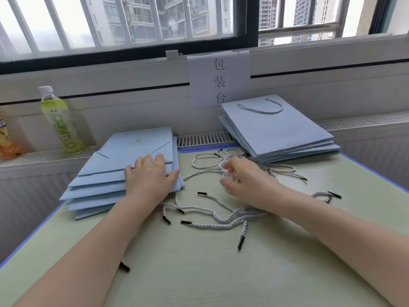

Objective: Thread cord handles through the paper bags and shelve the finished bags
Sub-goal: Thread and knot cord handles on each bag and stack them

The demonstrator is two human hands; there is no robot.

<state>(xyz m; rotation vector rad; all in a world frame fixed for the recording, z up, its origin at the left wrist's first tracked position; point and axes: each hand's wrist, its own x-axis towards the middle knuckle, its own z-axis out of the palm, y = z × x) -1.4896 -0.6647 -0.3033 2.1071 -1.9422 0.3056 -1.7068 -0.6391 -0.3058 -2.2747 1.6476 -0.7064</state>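
Observation:
A fanned stack of flat light-blue paper bags (124, 158) without handles lies at the table's left. My left hand (148, 178) rests flat on its near right corner, thumb at the stack's edge. Several white twisted cords with black tips (212, 224) lie tangled in the middle of the table. My right hand (241, 178) hovers over the far part of the tangle, blurred, its fingers curled among cord loops (203, 167); a grip is not plain. A second stack of blue bags (281, 134) sits at the back right, the top one carrying a cord handle (261, 109).
The pale green table (199, 273) has a blue edge. A green drink bottle (59, 120) and an orange packet (6, 140) stand on the radiator ledge at the left. A paper sign (219, 78) hangs below the barred window.

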